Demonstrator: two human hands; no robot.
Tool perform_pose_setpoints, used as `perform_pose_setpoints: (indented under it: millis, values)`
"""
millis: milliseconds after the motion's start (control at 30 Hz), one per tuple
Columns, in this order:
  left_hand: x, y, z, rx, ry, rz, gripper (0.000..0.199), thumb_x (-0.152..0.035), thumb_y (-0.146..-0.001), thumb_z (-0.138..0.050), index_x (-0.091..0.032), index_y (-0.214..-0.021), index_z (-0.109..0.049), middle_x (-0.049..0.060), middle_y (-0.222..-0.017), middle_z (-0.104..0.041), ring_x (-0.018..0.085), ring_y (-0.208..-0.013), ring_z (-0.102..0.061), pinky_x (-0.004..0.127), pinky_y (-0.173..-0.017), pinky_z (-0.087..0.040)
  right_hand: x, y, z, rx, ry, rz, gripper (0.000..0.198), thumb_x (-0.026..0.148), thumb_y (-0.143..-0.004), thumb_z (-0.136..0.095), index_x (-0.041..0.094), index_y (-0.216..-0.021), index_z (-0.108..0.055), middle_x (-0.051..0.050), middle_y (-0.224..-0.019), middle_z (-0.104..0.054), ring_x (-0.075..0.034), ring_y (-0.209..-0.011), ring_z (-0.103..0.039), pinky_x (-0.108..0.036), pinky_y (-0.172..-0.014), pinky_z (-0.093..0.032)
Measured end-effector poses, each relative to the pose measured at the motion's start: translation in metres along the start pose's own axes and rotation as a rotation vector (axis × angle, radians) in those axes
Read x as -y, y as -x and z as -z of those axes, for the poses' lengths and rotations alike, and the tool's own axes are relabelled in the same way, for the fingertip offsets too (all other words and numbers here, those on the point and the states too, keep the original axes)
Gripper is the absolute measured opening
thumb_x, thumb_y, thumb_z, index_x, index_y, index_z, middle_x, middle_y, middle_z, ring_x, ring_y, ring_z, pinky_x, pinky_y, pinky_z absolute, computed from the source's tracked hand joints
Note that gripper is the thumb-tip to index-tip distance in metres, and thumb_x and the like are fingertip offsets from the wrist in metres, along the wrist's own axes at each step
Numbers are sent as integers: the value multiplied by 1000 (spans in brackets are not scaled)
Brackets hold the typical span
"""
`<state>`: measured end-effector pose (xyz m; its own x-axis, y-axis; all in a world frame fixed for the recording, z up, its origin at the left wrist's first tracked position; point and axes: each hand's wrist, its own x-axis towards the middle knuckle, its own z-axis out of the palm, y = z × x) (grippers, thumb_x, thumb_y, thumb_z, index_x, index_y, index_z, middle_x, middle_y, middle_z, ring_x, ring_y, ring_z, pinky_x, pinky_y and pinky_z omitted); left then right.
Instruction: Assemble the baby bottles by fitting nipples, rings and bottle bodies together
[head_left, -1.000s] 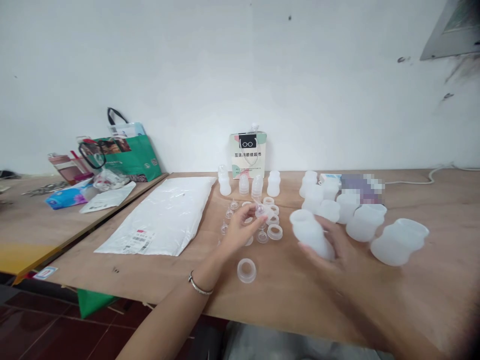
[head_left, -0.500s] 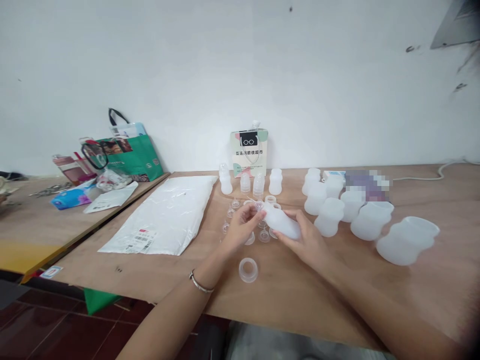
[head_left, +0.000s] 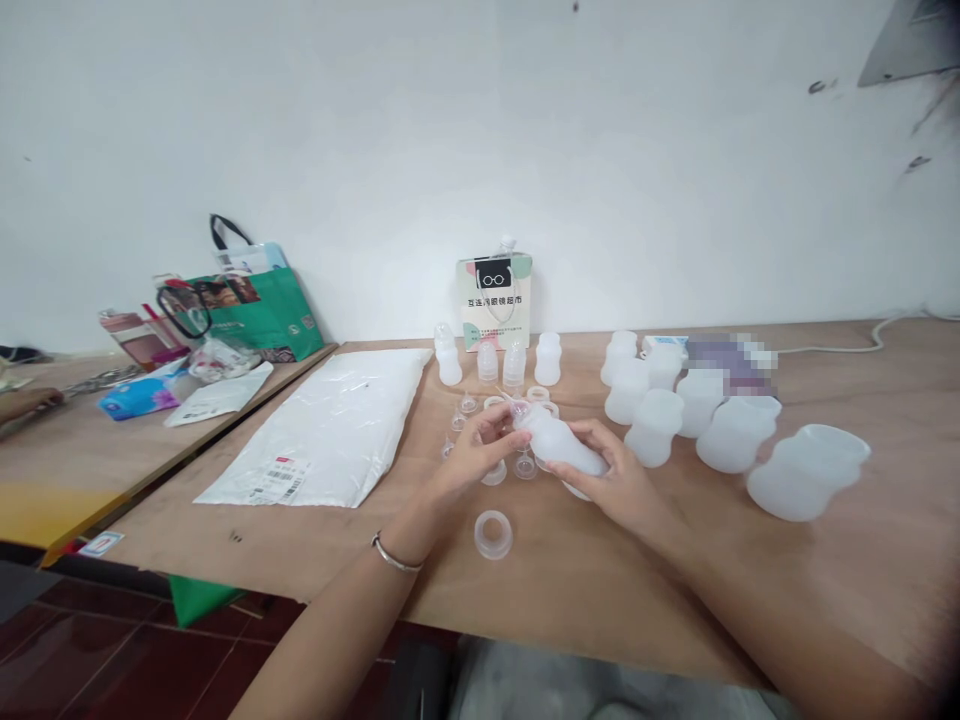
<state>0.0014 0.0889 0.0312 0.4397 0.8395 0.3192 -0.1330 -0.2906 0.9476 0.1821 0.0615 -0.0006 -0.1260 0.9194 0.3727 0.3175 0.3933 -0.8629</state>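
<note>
My right hand [head_left: 611, 470] wraps round the body of a frosted white baby bottle [head_left: 564, 448], which lies tilted with its neck toward the left. At that neck my left hand [head_left: 484, 440] is closed on a clear bottle nipple [head_left: 517, 408]; my fingers partly hide how it sits there. A loose collar ring [head_left: 493, 535] lies on the table nearer to me. Under and behind my hands are several clear nipples, one nipple [head_left: 525, 464] among them, and more rings, such as a ring [head_left: 537, 394] at the back.
Several open frosted bottles stand to the right, the nearest bottle [head_left: 806, 475] largest in view. Behind are a capped bottle [head_left: 448, 355] and a paper bag [head_left: 496, 300]. A white mailer [head_left: 330, 425] lies left. Another person's hand [head_left: 30, 402] shows at the far-left table.
My hands keep hold of the bottle and nipple, and the bottle's base has turned slightly lower to the right. The whole view has shifted a little.
</note>
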Motion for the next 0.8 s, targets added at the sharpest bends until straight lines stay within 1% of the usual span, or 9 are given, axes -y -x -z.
perform_pose_setpoints:
  millis: [100,233,367,433,500,600,667,767,800]
  values:
    - [-2,1,-2,6,50,-53,49,-41,-69,-65,-20,-113,-55,8,-113,-58,23,-107,-51,35,-88,-42,4,-1,-1,43,-116,-32,35,39,-70,-63,24,-100,-53,-4,-99,-64,-21,-90,-59,-32,-73,-47]
    - [4,-1,0,-43,11,-56,55,-43,-67,-66,-21,-116,-52,10,-118,-55,24,-109,-50,37,-88,-43,6,1,-1,34,-185,-25,34,38,-70,-63,23,-99,-53,-4,-98,-64,-21,-88,-60,-32,-73,-47]
    - [8,-2,6,-152,-8,-15,47,-37,-74,-61,-21,-116,-49,10,-117,-55,20,-106,-52,36,-88,-43,3,2,0,-15,-262,-26,34,37,-70,-63,24,-100,-52,-4,-104,-63,-21,-94,-58,-33,-79,-46]
    - [9,-2,7,-138,2,-17,44,-37,-77,-57,-21,-117,-48,10,-117,-54,20,-106,-52,35,-88,-43,2,1,0,-24,-269,-35,35,37,-70,-63,24,-100,-52,-5,-105,-62,-22,-97,-57,-35,-82,-46]
    - [11,-1,6,-112,16,-39,44,-39,-78,-56,-22,-117,-47,10,-117,-54,20,-108,-51,35,-88,-43,1,1,0,-20,-257,-46,34,38,-70,-63,24,-99,-52,-5,-103,-63,-22,-94,-58,-35,-80,-46]
    - [14,-2,4,-97,23,-70,50,-40,-72,-62,-21,-115,-46,10,-117,-53,21,-110,-49,34,-89,-42,0,1,-1,21,-230,-46,33,38,-70,-63,23,-98,-52,-4,-99,-63,-21,-90,-59,-34,-76,-47]
    - [16,-4,3,-117,22,-67,49,-38,-70,-65,-20,-112,-47,10,-115,-54,21,-108,-50,34,-87,-42,0,2,-1,30,-236,-30,32,37,-71,-63,24,-99,-52,-4,-100,-63,-20,-90,-58,-33,-75,-47]
    - [16,-5,4,-180,34,-46,43,-36,-74,-62,-20,-110,-47,9,-108,-55,18,-102,-52,33,-86,-42,0,3,-1,-4,-259,-3,34,37,-72,-63,25,-101,-51,-4,-103,-62,-21,-94,-58,-33,-78,-46]
    - [16,-5,4,-183,41,-52,43,-36,-74,-61,-20,-111,-47,9,-108,-55,17,-101,-52,32,-85,-42,-1,3,-1,-18,-260,-2,35,37,-71,-63,25,-102,-51,-4,-104,-62,-21,-95,-58,-34,-79,-46]
